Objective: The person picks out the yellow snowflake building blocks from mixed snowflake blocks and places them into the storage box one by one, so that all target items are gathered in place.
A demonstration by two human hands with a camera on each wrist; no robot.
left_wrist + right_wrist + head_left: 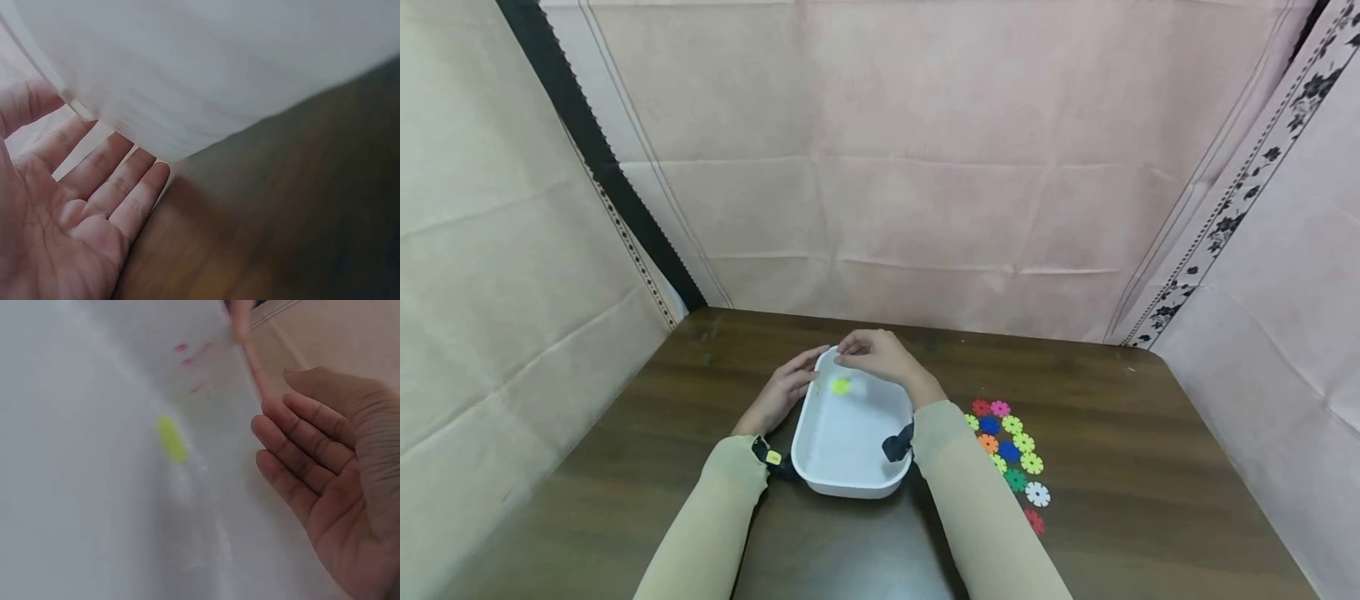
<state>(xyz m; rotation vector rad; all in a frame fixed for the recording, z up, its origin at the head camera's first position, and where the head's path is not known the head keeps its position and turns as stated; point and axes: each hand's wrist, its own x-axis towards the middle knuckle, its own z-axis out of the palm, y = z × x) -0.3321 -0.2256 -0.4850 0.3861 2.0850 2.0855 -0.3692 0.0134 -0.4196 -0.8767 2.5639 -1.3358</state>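
Observation:
A white plastic tray [850,433] with rounded corners lies on the brown table. One yellow-green piece [841,386] is inside it near the far end, and appears as a narrow yellow shape in the right wrist view. My left hand [782,392] holds the tray's far left side, its thumb at the rim and its fingers along the outer wall [144,122]; some fingertips are hidden. At the far end, my right hand [880,357] is over the rim. The right wrist view shows its fingers [306,450] loosely bent beside the wall, with nothing visible between them.
Several flower-shaped pieces [1023,442] in yellow, blue, green, red, orange, pink and white lie right of the tray, partly behind the right sleeve [970,492]. Cloth sheets [925,167] stand behind and beside the table [1120,467].

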